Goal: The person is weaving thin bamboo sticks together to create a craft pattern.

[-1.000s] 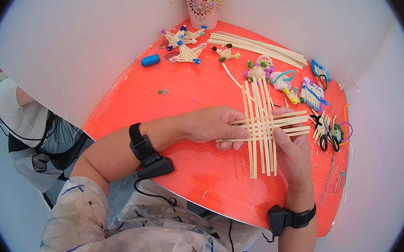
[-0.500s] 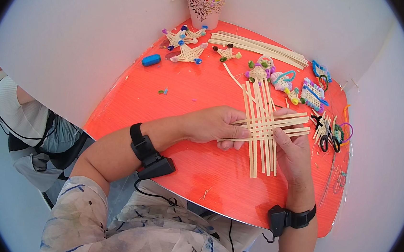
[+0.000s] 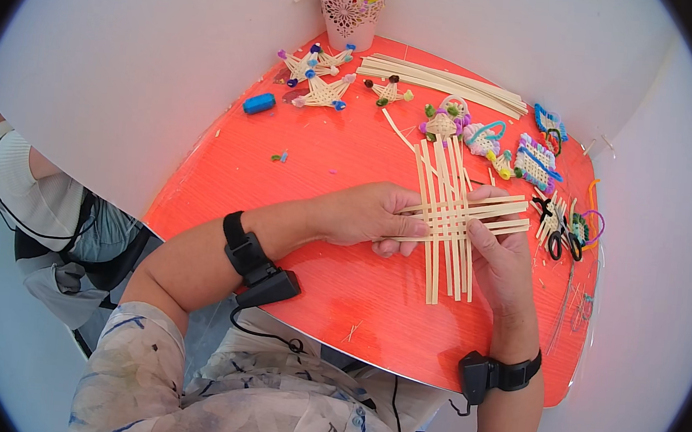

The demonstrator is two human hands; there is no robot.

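Note:
Over the right half of the red table (image 3: 339,289), I hold a cross of pale flat strips, a woven bamboo-like piece (image 3: 448,221). Its strips pass over and under one another in the middle, and their loose ends stick out on all sides. My left hand (image 3: 379,217) pinches the ends on its left side between thumb and fingers. My right hand (image 3: 501,250) grips the right side, thumb on top near the weave and fingers mostly hidden behind the strips.
A bundle of pale strips (image 3: 440,83) lies at the back. Woven stars (image 3: 324,92), a blue block (image 3: 259,103), and a pot of pipe cleaners (image 3: 351,19) stand back left. To the right are black-handled scissors (image 3: 564,239) and a fuzzy-edged woven square (image 3: 538,163). A seated person (image 3: 44,181) is beyond the partition.

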